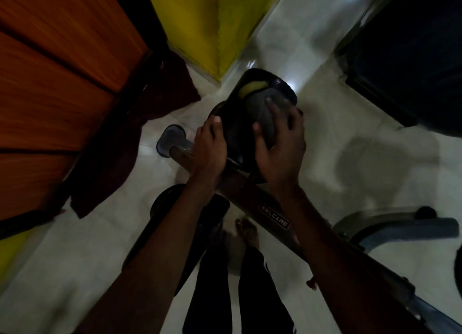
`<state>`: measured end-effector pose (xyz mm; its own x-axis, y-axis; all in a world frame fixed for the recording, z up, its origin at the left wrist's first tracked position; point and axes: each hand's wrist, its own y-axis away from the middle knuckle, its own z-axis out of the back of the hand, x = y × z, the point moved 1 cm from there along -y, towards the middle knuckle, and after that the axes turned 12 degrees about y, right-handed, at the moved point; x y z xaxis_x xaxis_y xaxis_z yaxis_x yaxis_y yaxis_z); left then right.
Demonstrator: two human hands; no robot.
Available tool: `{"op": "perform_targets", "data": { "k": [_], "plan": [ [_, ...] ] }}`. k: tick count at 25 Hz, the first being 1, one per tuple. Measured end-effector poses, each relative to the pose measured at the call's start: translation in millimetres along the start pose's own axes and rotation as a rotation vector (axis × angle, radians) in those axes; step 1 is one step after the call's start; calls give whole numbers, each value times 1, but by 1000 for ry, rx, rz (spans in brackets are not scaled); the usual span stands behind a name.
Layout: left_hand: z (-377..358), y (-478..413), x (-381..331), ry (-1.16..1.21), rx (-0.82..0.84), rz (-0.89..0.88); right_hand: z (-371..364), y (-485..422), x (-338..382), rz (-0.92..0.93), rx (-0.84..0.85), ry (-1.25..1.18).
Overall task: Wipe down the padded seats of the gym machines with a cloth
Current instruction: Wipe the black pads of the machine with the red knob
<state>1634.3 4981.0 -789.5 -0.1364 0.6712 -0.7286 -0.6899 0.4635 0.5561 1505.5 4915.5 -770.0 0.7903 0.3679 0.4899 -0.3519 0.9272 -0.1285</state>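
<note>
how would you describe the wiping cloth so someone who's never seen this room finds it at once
Find the exercise machine's frame labelled WELCARE and follow it up to the black padded seat. The grey cloth lies on the seat's top, pressed under the right hand. Unlike the dark maroon cloth on the floor beside the orange door, it is grey and up on the machine.

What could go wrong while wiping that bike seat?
The seat might twist if the left hand lets go, since the right hand presses the grey cloth onto it. The bare foot stands close to the bike frame, so toes could get bumped. The glossy floor could be slippery.
</note>
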Motion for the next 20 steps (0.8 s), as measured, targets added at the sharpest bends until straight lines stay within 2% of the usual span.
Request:
{"op": "perform_targets", "data": {
  "k": [2, 4, 6, 7, 8, 9, 10, 11, 12, 14, 16, 20],
  "plan": [
    [1, -17, 7, 165, 58, 140, 3, 20, 5, 172, 98, 49],
    [8, -30, 16, 364, 95, 180, 6, 20, -1, 283, 172, 68],
    [10, -37, 22, 327, 137, 203, 6, 1, -14, 291, 158, 75],
    [11, -34, 19, 200, 145, 158, 5, -11, -20, 230, 115, 51],
    [14, -30, 15, 40, 103, 41, 4, -22, -27, 135, 63, 2],
    [15, -25, 13, -62, 23, -149, 4, -33, -31, 37, 17, -58],
    [17, -17, 11, -80, -66, -356, 2, -38, -34, -43, -13, -108],
    [18, -6, 8, -70, -132, -482, 0, -40, -34, -92, -30, -133],
    [17, 0, 8, -75, -179, -527, -2, -37, -33, -118, -35, -144],
    [13, 14, 4, -140, -176, -447, -3, -25, -27, -139, -25, -154],
    [5, 21, -3, -210, -61, -324, -2, -4, -19, -121, -3, -146],
    [5, -3, -4, 14, 64, -21, 0, 38, -12, 6, 58, -193]
  ]
}}
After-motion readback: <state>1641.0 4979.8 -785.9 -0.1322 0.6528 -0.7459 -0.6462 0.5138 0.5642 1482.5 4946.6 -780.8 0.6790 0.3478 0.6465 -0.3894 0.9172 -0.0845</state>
